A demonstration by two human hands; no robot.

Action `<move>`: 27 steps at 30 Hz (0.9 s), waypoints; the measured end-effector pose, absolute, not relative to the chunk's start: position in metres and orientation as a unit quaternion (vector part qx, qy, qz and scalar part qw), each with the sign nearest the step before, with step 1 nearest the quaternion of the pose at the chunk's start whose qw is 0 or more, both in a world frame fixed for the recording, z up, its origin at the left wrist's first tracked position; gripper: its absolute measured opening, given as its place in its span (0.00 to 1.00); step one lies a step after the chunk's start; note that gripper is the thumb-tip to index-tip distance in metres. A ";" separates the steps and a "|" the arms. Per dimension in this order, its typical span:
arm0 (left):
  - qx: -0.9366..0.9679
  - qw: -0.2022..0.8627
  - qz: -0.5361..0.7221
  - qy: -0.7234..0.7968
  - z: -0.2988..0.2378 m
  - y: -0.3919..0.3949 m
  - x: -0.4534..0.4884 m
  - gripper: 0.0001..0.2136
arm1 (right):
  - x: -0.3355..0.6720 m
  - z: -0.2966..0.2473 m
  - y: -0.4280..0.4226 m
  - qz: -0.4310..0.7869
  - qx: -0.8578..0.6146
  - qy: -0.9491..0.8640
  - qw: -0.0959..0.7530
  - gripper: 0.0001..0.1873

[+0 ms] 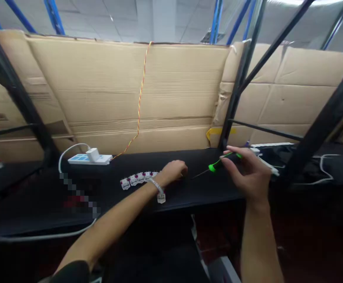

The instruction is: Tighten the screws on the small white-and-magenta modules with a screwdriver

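My right hand (249,173) grips a screwdriver (217,165) with a black and green handle. Its thin shaft slants down to the left, the tip near the black tabletop and apart from my left hand. My left hand (174,171) rests low over the table with its fingers curled in; whatever is between them is hidden. Beside my left wrist lies a curved row of small white blocks (133,180) with magenta parts. Another white block (161,197) sits on the near side of that wrist, which wears a pale band (156,185).
A white power strip (103,159) with a plug stands at the back left, its white cable (59,163) looping forward. A twisted red-yellow wire (142,86) hangs down the cardboard wall (183,86). Black metal posts (239,86) rise at both sides. More white cables (321,169) lie at right.
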State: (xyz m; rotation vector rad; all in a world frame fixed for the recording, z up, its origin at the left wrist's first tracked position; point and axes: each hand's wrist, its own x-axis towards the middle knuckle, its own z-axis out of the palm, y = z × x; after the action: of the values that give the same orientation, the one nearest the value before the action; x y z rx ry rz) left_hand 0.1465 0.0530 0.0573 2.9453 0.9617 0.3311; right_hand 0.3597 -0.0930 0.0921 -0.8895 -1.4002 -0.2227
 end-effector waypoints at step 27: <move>0.931 0.072 0.197 0.297 0.033 0.075 0.123 0.13 | 0.365 0.091 -0.092 -0.092 -0.389 -0.639 0.657 0.17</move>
State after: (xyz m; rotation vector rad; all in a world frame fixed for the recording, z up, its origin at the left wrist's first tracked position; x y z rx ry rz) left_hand 0.1229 0.0748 0.0329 2.7993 0.8930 0.5929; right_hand 0.3654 -0.0924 0.0911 -0.8819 -1.4469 -0.2077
